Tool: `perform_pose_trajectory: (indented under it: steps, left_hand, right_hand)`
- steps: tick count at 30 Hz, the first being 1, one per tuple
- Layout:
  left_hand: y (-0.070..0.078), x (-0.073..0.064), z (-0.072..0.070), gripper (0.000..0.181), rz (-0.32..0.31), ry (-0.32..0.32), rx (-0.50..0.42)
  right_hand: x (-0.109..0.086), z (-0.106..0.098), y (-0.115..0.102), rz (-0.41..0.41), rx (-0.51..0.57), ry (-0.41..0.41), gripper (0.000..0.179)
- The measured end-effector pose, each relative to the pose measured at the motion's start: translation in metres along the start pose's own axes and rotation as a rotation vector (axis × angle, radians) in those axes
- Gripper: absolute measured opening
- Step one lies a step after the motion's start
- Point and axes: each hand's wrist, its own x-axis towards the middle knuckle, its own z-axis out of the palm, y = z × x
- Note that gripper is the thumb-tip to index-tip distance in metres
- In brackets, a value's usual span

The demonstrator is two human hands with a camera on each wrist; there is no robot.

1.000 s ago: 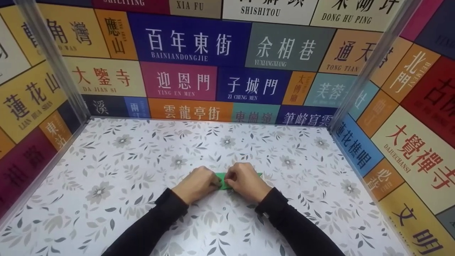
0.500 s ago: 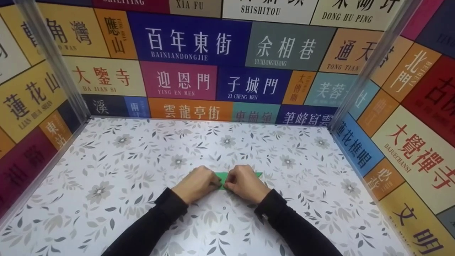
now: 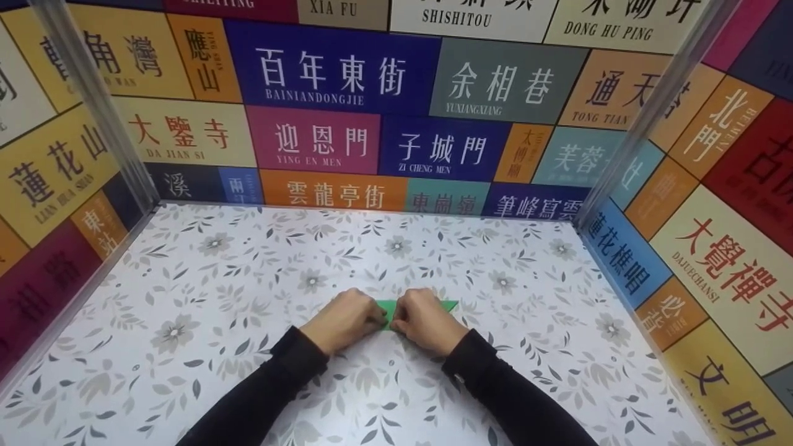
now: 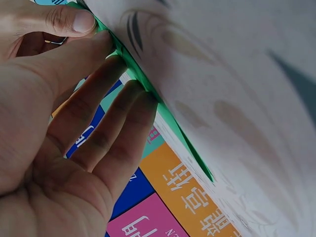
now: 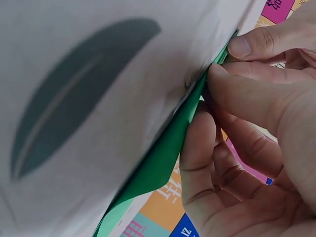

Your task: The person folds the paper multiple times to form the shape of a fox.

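Green paper (image 3: 388, 306) seemingly part-folded, right end (image 5: 154, 170) not yet flattened; middle pinched by left hand (image 3: 348, 319), right hand (image 3: 429, 321).

A booth-like workspace — sign-printed panels (image 3: 328, 108) on three sides, floral tabletop (image 3: 384, 396).

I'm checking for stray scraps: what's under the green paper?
Floral tabletop shows around the green paper, which the left hand and right hand hold. Anything directly beneath is covered from view.

Both hands (image 3: 346, 319) (image 3: 429, 321) sit close together, fingers (image 4: 89, 96) bent.
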Motion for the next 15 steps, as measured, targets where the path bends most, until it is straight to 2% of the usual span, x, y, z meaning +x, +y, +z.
perform_pose_trajectory:
  steps: [5, 15]
  left_hand:
    - [0.0021, -0.0013, 0.0005, 0.022, -0.009, 0.002, 0.003]
    - [0.0013, -0.0005, 0.0001, 0.015, -0.035, -0.023, -0.023]
  right_hand:
    - [-0.0009, 0.0022, 0.0005, -0.020, 0.011, 0.005, 0.014]
    - [-0.0043, -0.0020, 0.0033, -0.009, 0.014, -0.016, 0.015]
